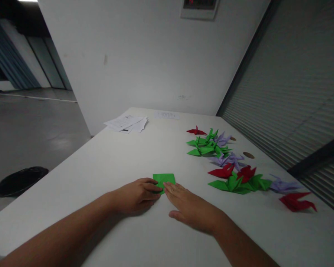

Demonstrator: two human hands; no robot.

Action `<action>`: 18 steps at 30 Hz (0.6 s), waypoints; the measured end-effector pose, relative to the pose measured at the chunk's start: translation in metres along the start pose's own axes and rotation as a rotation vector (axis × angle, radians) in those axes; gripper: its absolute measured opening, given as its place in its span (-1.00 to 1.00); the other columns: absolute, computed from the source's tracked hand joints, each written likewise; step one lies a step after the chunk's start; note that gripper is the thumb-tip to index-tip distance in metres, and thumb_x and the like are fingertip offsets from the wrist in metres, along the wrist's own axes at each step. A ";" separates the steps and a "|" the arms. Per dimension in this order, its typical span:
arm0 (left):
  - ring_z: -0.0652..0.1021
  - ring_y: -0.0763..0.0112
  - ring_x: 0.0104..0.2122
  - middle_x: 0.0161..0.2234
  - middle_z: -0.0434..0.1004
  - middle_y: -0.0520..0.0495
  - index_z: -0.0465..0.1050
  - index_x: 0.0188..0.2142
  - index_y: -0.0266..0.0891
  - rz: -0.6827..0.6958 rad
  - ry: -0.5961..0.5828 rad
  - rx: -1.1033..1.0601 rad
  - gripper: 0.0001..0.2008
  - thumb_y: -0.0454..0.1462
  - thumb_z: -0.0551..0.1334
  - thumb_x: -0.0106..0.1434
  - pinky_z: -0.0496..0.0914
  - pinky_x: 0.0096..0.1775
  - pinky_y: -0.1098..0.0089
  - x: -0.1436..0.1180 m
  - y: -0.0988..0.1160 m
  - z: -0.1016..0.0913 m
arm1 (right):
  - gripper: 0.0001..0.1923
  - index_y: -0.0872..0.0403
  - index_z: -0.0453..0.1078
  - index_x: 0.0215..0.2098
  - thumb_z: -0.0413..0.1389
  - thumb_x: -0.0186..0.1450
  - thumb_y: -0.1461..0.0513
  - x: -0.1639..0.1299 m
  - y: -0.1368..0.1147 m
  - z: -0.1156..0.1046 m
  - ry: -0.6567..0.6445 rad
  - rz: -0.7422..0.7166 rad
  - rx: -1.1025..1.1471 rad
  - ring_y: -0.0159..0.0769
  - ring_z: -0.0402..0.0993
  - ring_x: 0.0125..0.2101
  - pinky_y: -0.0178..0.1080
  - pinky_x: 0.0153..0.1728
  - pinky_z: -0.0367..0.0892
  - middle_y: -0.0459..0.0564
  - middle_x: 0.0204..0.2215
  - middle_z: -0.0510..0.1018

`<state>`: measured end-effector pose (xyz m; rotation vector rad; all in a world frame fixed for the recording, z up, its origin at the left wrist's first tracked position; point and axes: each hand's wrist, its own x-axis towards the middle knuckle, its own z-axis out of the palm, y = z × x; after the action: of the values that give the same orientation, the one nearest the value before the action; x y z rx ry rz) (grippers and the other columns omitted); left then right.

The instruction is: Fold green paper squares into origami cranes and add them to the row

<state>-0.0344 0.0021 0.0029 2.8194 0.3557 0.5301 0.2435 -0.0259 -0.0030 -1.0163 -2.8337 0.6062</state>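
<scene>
A small folded piece of green paper point(164, 178) lies flat on the white table in front of me. My left hand point(140, 194) rests at its left side, palm down, with the fingertips lying over the paper's edge. From the right, my right hand point(187, 205) reaches over, its fingers stretched flat on the paper's lower right part and its thumb held apart. Both hands cover the lower part of the paper, so its full outline is hidden.
Several folded paper cranes stand along the table's right side: green ones point(202, 150), red ones point(297, 202) and lilac ones point(284, 184). Loose printed sheets point(126, 122) lie at the far left, before a white wall point(144, 55). A black-lined bin point(20, 181) is on the floor.
</scene>
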 end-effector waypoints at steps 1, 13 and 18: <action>0.55 0.10 0.11 0.12 0.57 -0.25 0.47 0.16 -0.20 0.005 0.000 0.004 -0.63 -0.38 0.15 0.40 0.32 0.25 0.05 0.000 0.000 0.000 | -0.17 0.15 -0.01 0.48 0.22 0.39 0.10 -0.001 0.001 0.000 -0.009 0.010 0.001 -0.01 -0.10 0.46 0.07 0.44 -0.09 0.28 0.46 -0.02; 0.56 0.12 0.09 0.12 0.57 -0.22 0.47 0.16 -0.18 -0.002 0.013 -0.006 -0.61 -0.38 0.18 0.37 0.32 0.26 0.04 -0.004 0.000 0.001 | -0.09 0.16 -0.07 0.50 0.21 0.38 -0.02 -0.005 0.017 -0.006 -0.022 0.117 0.003 0.01 -0.18 0.47 0.11 0.45 -0.16 0.29 0.48 -0.09; 0.53 0.12 0.09 0.10 0.57 -0.21 0.49 0.14 -0.16 -0.007 0.011 0.032 -0.63 -0.38 0.18 0.37 0.32 0.24 0.06 -0.004 0.000 -0.002 | -0.15 0.12 0.06 0.46 0.26 0.34 0.03 -0.006 0.013 -0.012 0.082 0.091 -0.002 -0.01 -0.10 0.46 0.11 0.44 -0.12 0.26 0.45 0.06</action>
<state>-0.0390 0.0017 0.0031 2.8456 0.3797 0.5431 0.2585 -0.0165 0.0032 -1.1481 -2.7311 0.5553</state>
